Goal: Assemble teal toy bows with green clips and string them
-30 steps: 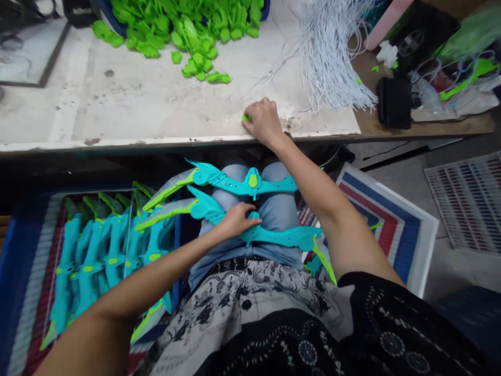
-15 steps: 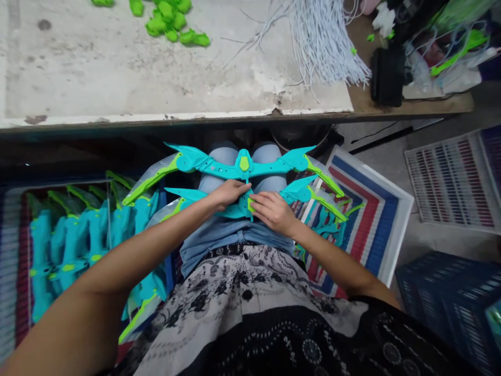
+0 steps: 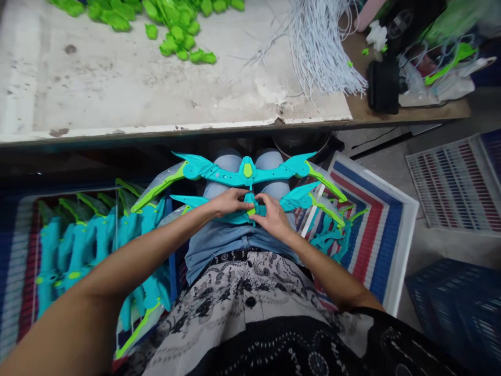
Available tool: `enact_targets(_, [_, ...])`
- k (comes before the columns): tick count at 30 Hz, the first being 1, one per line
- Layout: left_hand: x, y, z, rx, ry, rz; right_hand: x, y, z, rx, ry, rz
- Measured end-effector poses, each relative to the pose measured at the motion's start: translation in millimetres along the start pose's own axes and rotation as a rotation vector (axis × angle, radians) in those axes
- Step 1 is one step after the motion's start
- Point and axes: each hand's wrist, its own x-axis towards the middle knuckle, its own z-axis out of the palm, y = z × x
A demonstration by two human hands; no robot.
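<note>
Two turquoise toy bows with lime-green tips lie across my lap, one beyond the other. The far toy bow (image 3: pixel 230 177) rests untouched over my knees, a lime-green piece at its middle. At the centre of the near toy bow (image 3: pixel 299 197) both hands are at work. My left hand (image 3: pixel 231 202) is closed there, its thumb pressing at a small green piece (image 3: pixel 251 210). From the other side my right hand (image 3: pixel 273 215) grips the same centre block between thumb and curled fingers. The hands partly cover the near bow's middle.
Ahead is a worn white tabletop (image 3: pixel 156 99) with loose green plastic pieces (image 3: pixel 176 31) and a bundle of white cords (image 3: pixel 324 52). A basket of turquoise bows (image 3: pixel 97 235) stands at left. A striped crate (image 3: pixel 371 230) at right holds more parts.
My right hand has gone from fingers laid over the near bow's centre to thumb and fingers around it. My left thumb has come down onto the green piece. The view has shifted slightly.
</note>
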Motion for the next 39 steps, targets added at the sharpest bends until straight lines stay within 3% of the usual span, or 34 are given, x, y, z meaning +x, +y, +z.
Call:
enact_targets(3, [3, -3, 3.2, -0.059, 0.037, -0.020, 13, -4, -3, 0.002, -0.121, 0.085])
enact_targets(6, [7, -5, 1.2, 0.008, 0.089, 0.001, 19, -8, -8, -0.049, -0.156, 0.087])
enact_targets(9, [2, -6, 3.8, 0.215, 0.138, 0.089, 29, -11, -24, -0.104, -0.287, 0.022])
enact_targets(11, [-11, -10, 13.2, 0.440, 0.287, 0.200, 53, -17, -43, -0.138, -0.385, -0.051])
enact_targets(13, [-28, -20, 27.9, 0.710, 0.464, 0.359, 97, -28, -62, -0.198, -0.278, -0.135])
enact_targets(14, [-37, -27, 35.9, 0.852, 0.516, 0.444, 125, -36, -69, -0.241, -0.131, -0.182])
enact_targets(16, [-47, -46, 49.8, 1.119, 0.540, 0.573, 190, -56, -74, -0.354, 0.141, -0.277])
enact_targets(17, [-49, -55, 54.5, 1.232, 0.550, 0.607, 223, -66, -72, -0.398, 0.186, -0.317])
enact_targets(21, [-36, -76, 54.9, 1.498, 0.621, 0.614, 332, -99, -46, -0.521, 0.201, -0.374])
enact_targets(24, [-27, -67, 46.0, 1.532, 0.594, 0.573, 369, -114, -30, -0.605, 0.181, -0.390])
enact_targets(28, [-38, -38, 37.7, 1.425, 0.411, 0.457, 361, -116, -34, -0.562, 0.185, -0.407])
enact_targets(30, [-48, -20, 33.7, 1.294, 0.287, 0.410, 339, -107, -44, -0.420, 0.176, -0.302])
enact_targets(34, [-50, 13, 22.6, 0.973, 0.104, 0.312, 285, -74, -68, -0.109, 0.004, -0.010])
enact_targets(36, [-39, 22, 16.8, 0.865, -0.005, 0.204, 264, -59, -76, -0.128, 0.030, 0.029])
enact_targets(39, [-17, 24, 8.7, 0.728, -0.139, 0.019, 249, -44, -83, -0.313, 0.176, -0.018])
